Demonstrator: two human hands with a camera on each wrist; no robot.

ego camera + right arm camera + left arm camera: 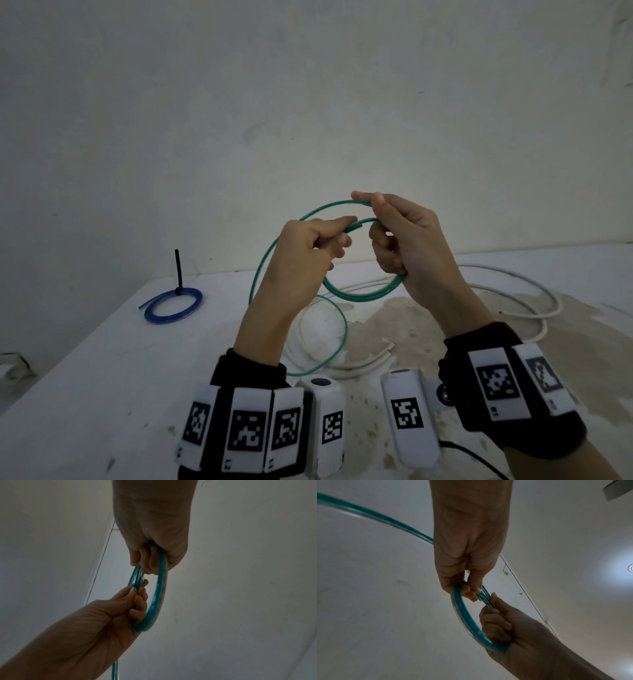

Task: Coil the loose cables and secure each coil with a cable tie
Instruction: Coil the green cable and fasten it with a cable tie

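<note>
Hanging in the air above the stained white table (102, 359), the thin green plastic-coated cable (270, 253) loops between both raised hands. The right hand (407, 240) grips the gathered coil in curled fingers; the left hand (308, 246) pinches a strand. A tied blue coil (173, 305) and loose white cables (513, 298) lie behind.
</note>
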